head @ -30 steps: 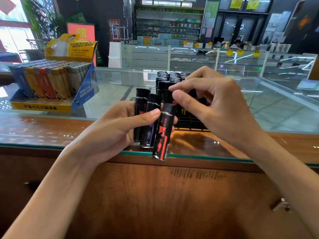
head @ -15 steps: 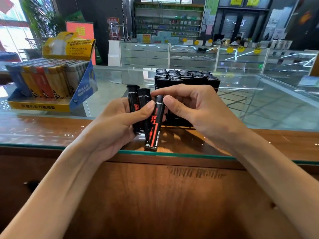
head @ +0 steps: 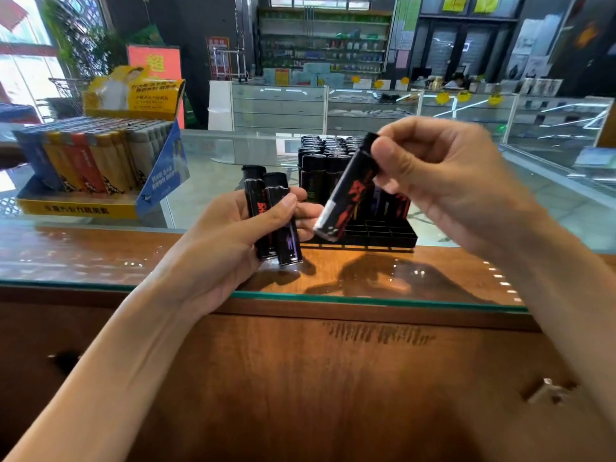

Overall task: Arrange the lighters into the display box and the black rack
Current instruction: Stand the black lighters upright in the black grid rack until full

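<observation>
Left grip (head: 226,241): fingers curled round two black lighters (head: 275,225), held upright over the counter (head: 83,255). Right grip (head: 446,181): pinches a third black lighter (head: 346,191) by its cap, tilted, just before the black rack (head: 393,233). Display box (head: 80,210) stands well left, packed with coloured lighters.

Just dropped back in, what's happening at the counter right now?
A person is loading lighters. The right hand pinches a red-printed black lighter by its top, tilted over the black rack, whose back rows are filled and front cells empty. The left hand grips two black lighters. The display box of coloured lighters sits off to the left on the glass counter.
</observation>
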A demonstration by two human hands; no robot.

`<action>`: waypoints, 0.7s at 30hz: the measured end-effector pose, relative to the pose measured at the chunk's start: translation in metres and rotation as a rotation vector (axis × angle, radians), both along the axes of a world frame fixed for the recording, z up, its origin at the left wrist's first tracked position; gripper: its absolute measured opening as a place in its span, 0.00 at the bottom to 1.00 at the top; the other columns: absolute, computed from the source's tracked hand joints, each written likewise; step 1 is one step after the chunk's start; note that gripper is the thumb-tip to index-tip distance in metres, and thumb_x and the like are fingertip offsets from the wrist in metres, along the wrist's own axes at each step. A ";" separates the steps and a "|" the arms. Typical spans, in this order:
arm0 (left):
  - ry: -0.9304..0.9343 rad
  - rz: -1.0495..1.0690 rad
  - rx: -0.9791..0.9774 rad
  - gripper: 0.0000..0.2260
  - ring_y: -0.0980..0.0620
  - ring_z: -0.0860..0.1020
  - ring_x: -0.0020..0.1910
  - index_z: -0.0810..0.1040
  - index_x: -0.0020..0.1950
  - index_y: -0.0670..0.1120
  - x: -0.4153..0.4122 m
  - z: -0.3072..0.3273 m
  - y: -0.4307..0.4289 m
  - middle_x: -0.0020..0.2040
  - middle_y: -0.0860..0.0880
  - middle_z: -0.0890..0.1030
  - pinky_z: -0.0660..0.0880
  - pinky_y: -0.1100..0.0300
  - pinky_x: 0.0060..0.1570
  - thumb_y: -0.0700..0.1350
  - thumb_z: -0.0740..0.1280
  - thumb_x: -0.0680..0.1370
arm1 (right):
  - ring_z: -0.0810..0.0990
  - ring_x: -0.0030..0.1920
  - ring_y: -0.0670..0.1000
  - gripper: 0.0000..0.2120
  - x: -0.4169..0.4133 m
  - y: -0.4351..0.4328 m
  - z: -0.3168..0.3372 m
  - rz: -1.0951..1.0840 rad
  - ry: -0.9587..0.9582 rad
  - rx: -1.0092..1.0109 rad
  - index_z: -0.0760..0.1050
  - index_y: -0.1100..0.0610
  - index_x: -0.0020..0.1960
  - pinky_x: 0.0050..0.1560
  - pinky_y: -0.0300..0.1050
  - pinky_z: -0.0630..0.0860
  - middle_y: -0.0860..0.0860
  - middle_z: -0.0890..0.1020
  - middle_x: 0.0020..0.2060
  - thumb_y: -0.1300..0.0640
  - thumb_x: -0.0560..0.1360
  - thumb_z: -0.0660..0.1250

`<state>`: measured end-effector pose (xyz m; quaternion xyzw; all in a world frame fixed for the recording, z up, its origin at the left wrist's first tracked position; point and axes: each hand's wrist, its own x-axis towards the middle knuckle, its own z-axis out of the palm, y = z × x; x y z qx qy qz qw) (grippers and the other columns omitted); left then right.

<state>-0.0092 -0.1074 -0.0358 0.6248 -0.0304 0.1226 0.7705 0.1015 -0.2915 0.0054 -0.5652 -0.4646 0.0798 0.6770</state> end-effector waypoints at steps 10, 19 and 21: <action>-0.015 -0.034 0.026 0.15 0.49 0.81 0.42 0.75 0.59 0.41 -0.001 -0.003 0.004 0.44 0.45 0.82 0.79 0.59 0.41 0.45 0.64 0.75 | 0.82 0.32 0.47 0.08 0.019 -0.031 0.009 -0.430 -0.174 -0.049 0.81 0.56 0.41 0.37 0.37 0.79 0.48 0.85 0.32 0.55 0.63 0.74; -0.039 -0.034 0.111 0.14 0.51 0.81 0.37 0.79 0.57 0.44 0.000 -0.004 0.004 0.44 0.45 0.82 0.79 0.58 0.38 0.47 0.64 0.75 | 0.83 0.34 0.47 0.10 0.022 -0.033 0.007 -0.449 -0.205 -0.176 0.80 0.59 0.45 0.40 0.37 0.80 0.49 0.85 0.35 0.58 0.64 0.73; -0.036 -0.031 0.118 0.13 0.52 0.80 0.37 0.80 0.57 0.45 0.001 -0.004 0.004 0.43 0.46 0.82 0.79 0.57 0.38 0.47 0.64 0.75 | 0.83 0.34 0.46 0.10 0.023 -0.035 0.008 -0.485 -0.248 -0.183 0.81 0.58 0.45 0.41 0.37 0.80 0.49 0.85 0.34 0.57 0.64 0.73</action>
